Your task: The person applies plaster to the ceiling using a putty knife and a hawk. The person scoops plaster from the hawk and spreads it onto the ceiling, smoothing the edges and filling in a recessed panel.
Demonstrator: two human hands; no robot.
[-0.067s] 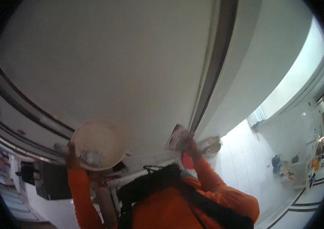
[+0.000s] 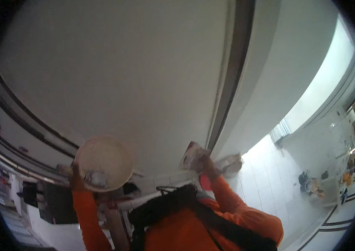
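Observation:
My left hand (image 2: 76,178) grips the left rim of a round, pale bowl (image 2: 109,157), with its fingers partly hidden by the rim. The bowl's open side faces up, and a whitish lump (image 2: 97,178) lies low inside it. My right hand (image 2: 202,162) is closed on a flat, rectangular trowel (image 2: 189,153) smeared with pale stuff. The trowel is close to the grey-white wall (image 2: 144,75), left of a dark upright strip (image 2: 234,71). Whether it touches the wall I cannot tell.
Below my right forearm is a red round object (image 2: 205,182). A pale bag-like bundle (image 2: 230,164) stands beside that hand on a white tiled floor (image 2: 261,180). Buckets and clutter (image 2: 311,186) sit far right. A dark box-shaped thing (image 2: 58,203) is at left.
The bowl and my left hand have shifted slightly left and down. My right hand with the trowel has dropped a little. Both grips stay the same.

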